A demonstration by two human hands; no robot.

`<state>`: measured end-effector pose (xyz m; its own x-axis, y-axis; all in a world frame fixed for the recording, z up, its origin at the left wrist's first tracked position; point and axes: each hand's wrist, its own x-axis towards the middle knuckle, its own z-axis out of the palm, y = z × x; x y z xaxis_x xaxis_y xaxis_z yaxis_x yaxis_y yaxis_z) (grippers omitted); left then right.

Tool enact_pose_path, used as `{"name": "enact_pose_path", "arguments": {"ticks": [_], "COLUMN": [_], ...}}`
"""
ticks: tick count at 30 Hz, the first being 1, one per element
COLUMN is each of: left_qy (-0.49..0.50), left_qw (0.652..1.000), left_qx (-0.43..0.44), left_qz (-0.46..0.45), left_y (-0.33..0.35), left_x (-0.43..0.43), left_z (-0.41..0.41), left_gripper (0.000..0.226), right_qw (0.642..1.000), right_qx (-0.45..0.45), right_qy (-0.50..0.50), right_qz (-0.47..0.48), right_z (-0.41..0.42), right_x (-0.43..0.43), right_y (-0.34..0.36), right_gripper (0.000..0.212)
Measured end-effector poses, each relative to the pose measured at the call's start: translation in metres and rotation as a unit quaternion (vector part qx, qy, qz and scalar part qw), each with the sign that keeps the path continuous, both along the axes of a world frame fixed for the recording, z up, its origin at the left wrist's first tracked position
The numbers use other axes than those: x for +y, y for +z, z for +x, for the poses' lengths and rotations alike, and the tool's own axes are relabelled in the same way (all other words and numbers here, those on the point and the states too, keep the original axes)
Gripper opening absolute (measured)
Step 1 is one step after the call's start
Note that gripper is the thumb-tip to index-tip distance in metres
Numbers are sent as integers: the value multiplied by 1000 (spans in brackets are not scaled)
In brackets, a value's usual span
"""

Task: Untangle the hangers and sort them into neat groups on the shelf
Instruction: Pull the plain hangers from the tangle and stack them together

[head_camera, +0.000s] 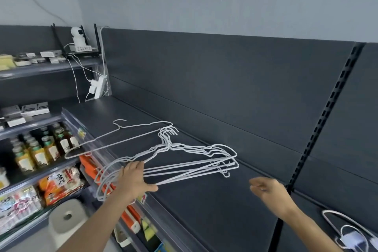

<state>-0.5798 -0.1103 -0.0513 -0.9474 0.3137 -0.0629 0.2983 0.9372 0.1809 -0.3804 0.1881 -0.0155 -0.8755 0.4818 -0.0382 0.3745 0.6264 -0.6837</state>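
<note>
A stack of several white wire hangers (190, 166) lies on the dark shelf (204, 206), hooks pointing to the back. My left hand (134, 180) rests on the stack's left end, fingers straight over the wires and thumb under the bottom bars. A single white wire hanger (114, 141) lies apart behind it, nearer the shelf's front-left edge. My right hand (270, 191) hovers over the shelf to the right, blurred, fingers loosely curled and holding nothing. At the bottom right lies another white hanger (335, 223) with small white clips (351, 239).
The shelf's dark back panel (225, 88) rises behind the hangers. A white power strip (100, 88) with cables leans at the back left. Lower shelves to the left carry bottles (41, 149) and snack packets (59, 184). A white round stool (65, 219) stands below.
</note>
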Motion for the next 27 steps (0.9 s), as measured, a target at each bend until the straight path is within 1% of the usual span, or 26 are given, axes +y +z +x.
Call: {"name": "enact_pose_path", "arguments": {"ticks": [3,5,9,12,14,17,18,22,24,27], "left_qy": [-30,-67,-166,-242,-277,-335,-353,-416,-441,-479], "left_qw": [999,995,981,966,958,938,932,905,893,873], "left_qx": [34,62,80,50,29,12,7,-5,-11,-3], "left_qz": [17,32,63,73,74,83,86,93,91,89], "left_y": [4,11,22,27,30,32,32,35,36,40], "left_x": [11,26,70,109,127,162,174,226,252,288], "left_z": [6,16,53,91,113,149,161,218,253,312], "left_gripper": [87,74,60,55,56,55,54,54,53,48], "right_qw": [1000,1000,995,985,979,973,970,959,953,945], "right_qx": [-1,-2,-33,-50,-71,-91,-94,-106,-116,-121], "right_qy": [-7,-15,-27,-49,-52,-91,-106,-164,-192,-237], "right_qz": [9,24,95,158,186,193,197,205,203,190], "right_z": [2,7,33,67,87,136,154,237,280,347], "right_x": [-3,-4,2,13,20,36,42,67,79,96], "right_y": [-3,-5,-8,-9,-8,-6,-5,-2,-1,0], "right_gripper": [28,31,37,37,37,26,27,47,53,51]}}
